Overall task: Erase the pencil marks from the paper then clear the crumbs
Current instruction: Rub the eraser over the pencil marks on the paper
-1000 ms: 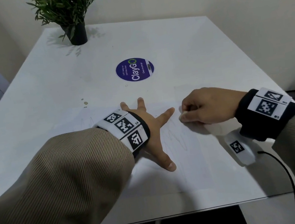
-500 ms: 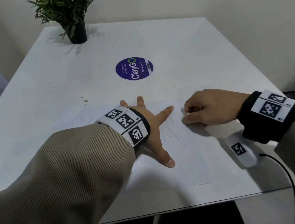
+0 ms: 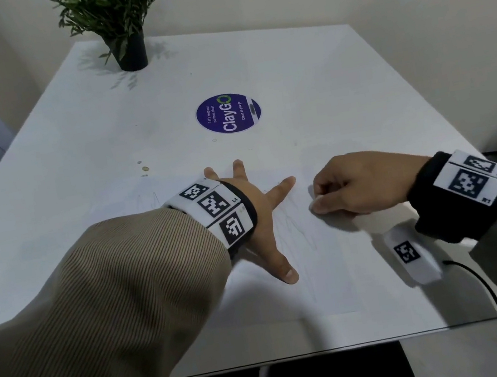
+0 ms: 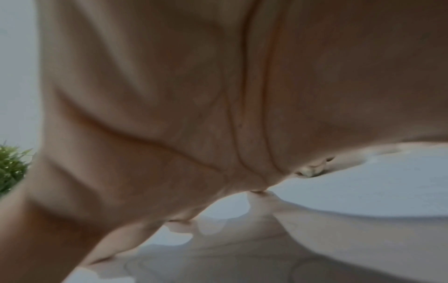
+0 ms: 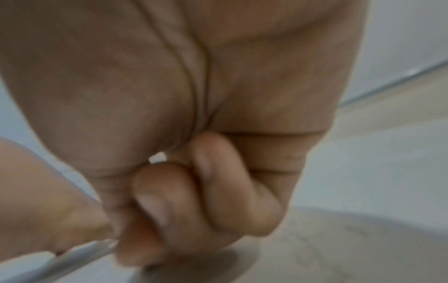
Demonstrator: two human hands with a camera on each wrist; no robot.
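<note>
Two hands share the job: I keep my left hand (image 3: 258,216) splayed flat on the paper (image 3: 318,262) near the surface's front edge while my right hand (image 3: 358,183), fingers curled round the eraser (image 3: 319,198), rubs the pencil marks (image 3: 292,223) in short, light strokes.

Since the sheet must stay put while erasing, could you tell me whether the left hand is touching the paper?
Touching. The head view shows the left hand spread flat on the paper, its thumb and fingers pressed against the sheet with no gap.
</note>
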